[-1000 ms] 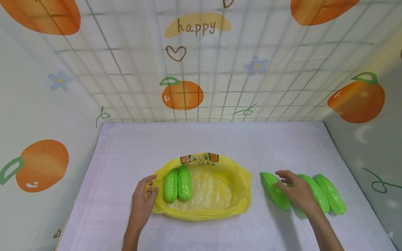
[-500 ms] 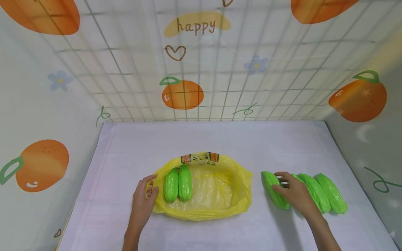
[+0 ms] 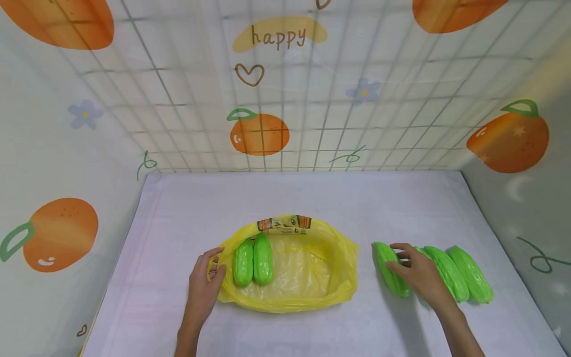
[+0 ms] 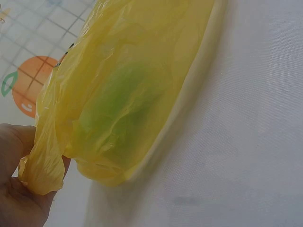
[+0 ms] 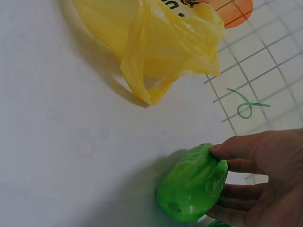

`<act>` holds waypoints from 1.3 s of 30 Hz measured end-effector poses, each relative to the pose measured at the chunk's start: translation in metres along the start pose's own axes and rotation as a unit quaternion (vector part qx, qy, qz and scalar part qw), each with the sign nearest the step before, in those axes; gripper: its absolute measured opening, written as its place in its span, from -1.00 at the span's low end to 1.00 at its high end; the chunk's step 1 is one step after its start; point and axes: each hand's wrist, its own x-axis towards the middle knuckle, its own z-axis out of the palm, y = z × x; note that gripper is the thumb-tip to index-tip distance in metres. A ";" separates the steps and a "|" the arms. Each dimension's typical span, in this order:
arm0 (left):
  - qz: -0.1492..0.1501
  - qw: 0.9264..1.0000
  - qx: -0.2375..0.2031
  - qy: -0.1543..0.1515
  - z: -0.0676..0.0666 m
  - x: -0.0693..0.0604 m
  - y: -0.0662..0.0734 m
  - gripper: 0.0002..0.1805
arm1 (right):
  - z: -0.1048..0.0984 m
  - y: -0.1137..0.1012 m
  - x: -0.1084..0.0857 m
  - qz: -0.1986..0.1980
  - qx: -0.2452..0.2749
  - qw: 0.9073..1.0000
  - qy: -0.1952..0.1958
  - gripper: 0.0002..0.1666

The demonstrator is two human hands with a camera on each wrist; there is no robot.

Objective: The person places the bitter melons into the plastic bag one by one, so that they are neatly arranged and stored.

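My left hand point(image 3: 207, 277) holds the left edge of an open yellow plastic bag point(image 3: 308, 302), the thumb and fingers on its gathered film in the left wrist view. Inside the bag's left part lie two glossy, long green gourd-like fruits, a left one point(image 3: 243, 265) and a right one point(image 3: 263, 263). To the right of the bag, my right hand point(image 3: 419, 275) grips another green gourd-like fruit point(image 5: 191, 187) between thumb and fingers. Whether it touches the table cannot be told. The right hand partly hides it in the head view.
Several more green gourd-like fruits lie side by side right of my right hand, the outermost point(image 3: 470, 275) nearest the right wall. All stand on a white-covered table point(image 3: 285, 193). Walls printed with oranges and a grid point(image 3: 303, 114) enclose the back and sides.
My right hand has settled its fingers onto the leftmost loose green gourd-like fruit, which has shifted slightly right. The left hand and the bag have hardly moved.
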 end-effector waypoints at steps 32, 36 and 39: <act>0.007 1.000 -0.015 -0.001 -0.001 0.000 0.000 -0.60 | -0.013 -0.036 -0.002 0.023 0.042 0.999 0.001 -0.22; 0.003 1.000 -0.010 0.001 0.000 0.000 0.000 -0.60 | -0.014 -0.046 -0.003 0.025 0.053 0.998 0.001 -0.19; 0.002 1.000 -0.007 0.003 0.000 0.000 0.000 -0.60 | -0.015 -0.053 -0.004 0.020 0.064 0.998 0.002 -0.19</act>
